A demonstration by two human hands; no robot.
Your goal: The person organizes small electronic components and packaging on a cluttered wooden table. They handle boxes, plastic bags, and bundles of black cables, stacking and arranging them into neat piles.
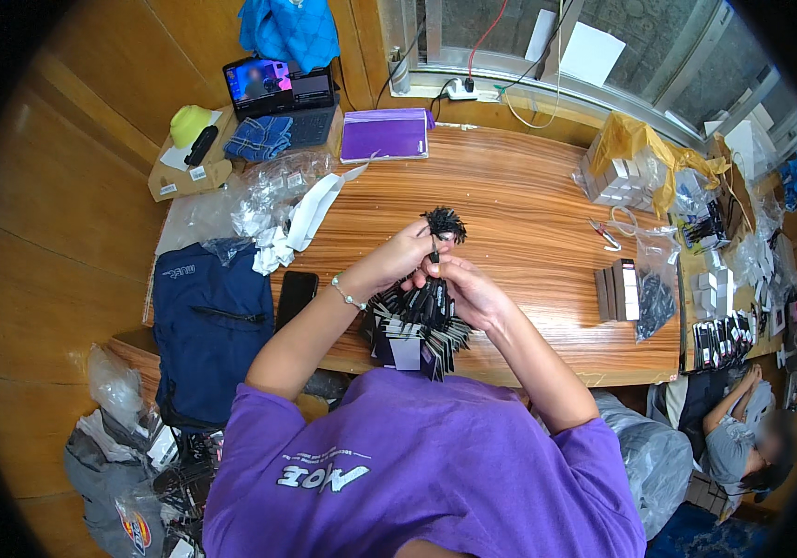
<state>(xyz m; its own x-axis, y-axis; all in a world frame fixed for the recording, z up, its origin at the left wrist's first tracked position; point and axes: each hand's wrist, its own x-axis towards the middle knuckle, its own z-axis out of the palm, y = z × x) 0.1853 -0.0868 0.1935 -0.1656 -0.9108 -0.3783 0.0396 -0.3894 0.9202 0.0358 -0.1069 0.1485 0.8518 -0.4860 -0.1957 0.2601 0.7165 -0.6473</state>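
Observation:
Both of my hands meet over the table in front of my chest. My left hand (406,255), with a beaded bracelet at its wrist, is closed around a bundle of black strings (445,223), whose looped ends stick out in a tuft above the fingers. My right hand (469,290) pinches the same bundle just below, thumb and fingertips close to the left fingers. Under the hands fans out a thick bunch of hang tags (408,349), dark and white cards, at the table's near edge. Fingers partly hide where the strings are gripped.
A dark phone (297,299) and navy bag (215,321) lie left, near crumpled plastic and paper. A laptop (282,98) and purple folder (383,137) are at the back. Grey boxes (616,290) and small pliers (605,235) lie right. Another person (743,442) sits far right.

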